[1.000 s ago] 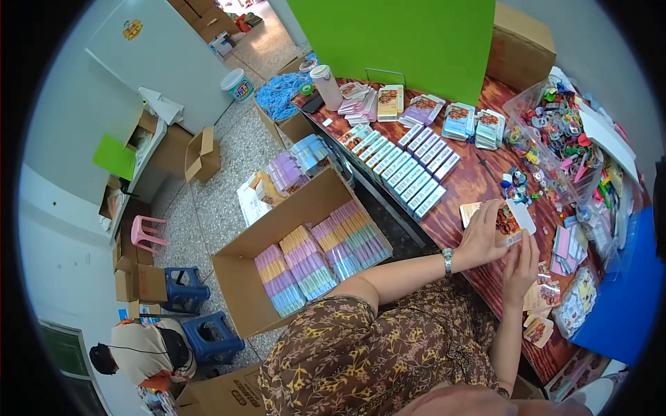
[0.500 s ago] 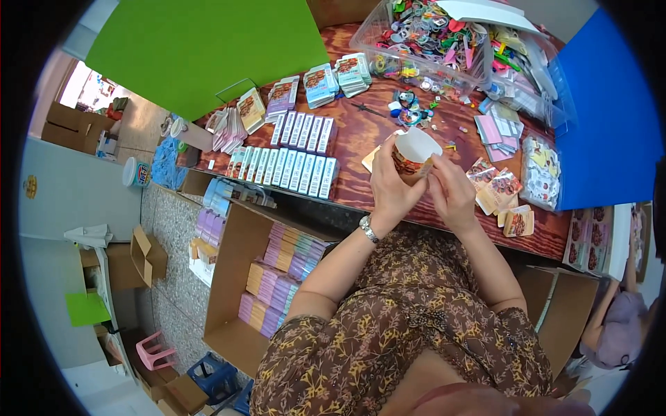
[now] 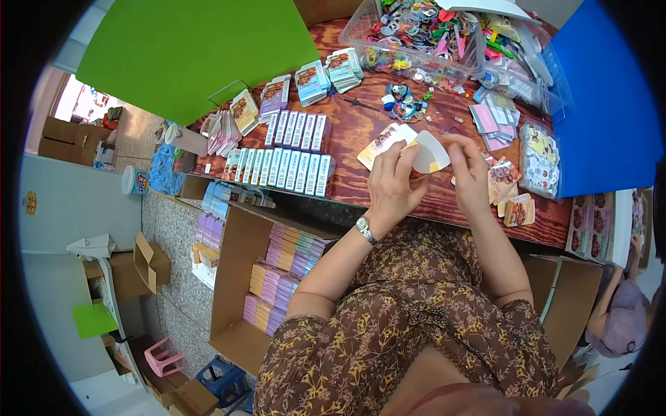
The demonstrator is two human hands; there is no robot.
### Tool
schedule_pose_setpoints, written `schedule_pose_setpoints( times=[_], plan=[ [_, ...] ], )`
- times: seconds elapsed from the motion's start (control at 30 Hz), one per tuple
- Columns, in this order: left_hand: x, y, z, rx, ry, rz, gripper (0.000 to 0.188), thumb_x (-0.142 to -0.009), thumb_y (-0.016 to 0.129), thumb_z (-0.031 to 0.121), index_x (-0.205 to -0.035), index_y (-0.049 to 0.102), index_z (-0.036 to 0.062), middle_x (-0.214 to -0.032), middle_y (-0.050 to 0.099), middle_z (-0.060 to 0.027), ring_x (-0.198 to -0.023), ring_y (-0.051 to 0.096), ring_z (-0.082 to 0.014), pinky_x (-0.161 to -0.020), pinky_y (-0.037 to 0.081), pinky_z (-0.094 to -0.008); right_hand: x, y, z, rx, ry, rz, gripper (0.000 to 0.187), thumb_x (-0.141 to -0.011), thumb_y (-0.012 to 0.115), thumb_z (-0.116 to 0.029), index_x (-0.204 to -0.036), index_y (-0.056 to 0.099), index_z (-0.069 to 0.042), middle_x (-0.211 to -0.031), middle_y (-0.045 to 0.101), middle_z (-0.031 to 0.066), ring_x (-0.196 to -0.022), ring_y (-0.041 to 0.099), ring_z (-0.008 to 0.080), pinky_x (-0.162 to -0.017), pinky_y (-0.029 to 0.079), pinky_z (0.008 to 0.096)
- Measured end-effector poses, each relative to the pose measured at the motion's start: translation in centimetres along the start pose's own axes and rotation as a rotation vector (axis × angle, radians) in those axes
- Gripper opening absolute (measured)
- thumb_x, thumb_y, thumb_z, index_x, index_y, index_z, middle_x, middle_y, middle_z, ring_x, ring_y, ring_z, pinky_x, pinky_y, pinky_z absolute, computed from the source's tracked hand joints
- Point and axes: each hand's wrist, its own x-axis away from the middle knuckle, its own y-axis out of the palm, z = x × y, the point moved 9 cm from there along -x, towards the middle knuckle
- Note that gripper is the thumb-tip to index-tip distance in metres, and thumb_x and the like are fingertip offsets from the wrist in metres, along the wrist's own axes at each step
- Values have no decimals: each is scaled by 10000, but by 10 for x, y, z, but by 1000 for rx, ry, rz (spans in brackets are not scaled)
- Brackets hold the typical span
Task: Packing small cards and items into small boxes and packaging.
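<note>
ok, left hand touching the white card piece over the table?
Touching. The head view shows the left hand with its fingertips pinching the white card piece; the right hand grips its other edge.

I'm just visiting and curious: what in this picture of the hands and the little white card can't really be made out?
- White card, head view: its underside faces away, and the left hand covers its near edge.
- Right hand: its palm is turned away.
- Clear bin: the colourful pieces are too small to identify.

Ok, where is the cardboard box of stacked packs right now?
In the head view, the open cardboard box sits on the floor to the person's left, below the wooden table's near edge, under the rows of small upright boxes.
</note>
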Motion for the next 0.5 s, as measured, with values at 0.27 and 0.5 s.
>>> schedule_pose_setpoints(
  times=[0.27, 0.5],
  plan=[
    [5, 3, 2, -60, 41, -49, 877, -628, 833, 105, -1422, 463, 55, -1354, 528, -171, -1059, 531, -364, -923, 449, -477, 10, 20, -24, 382, -202, -98, 222, -950, 664, -59, -1162, 677, 4, -1011, 685, 59, -895, 664, 109, -766, 541, 246],
    [7, 4, 6, -183, 81, -53, 956, -640, 798, 87, -1484, 373, -58, -1465, 496, -237, -1066, 566, -357, -918, 453, -450, 19, 27, -43, 642, -426, -107, 206, -896, 696, 20, -1099, 726, 1, -978, 696, 100, -818, 696, 173, -684, 553, 298]
  ],
)
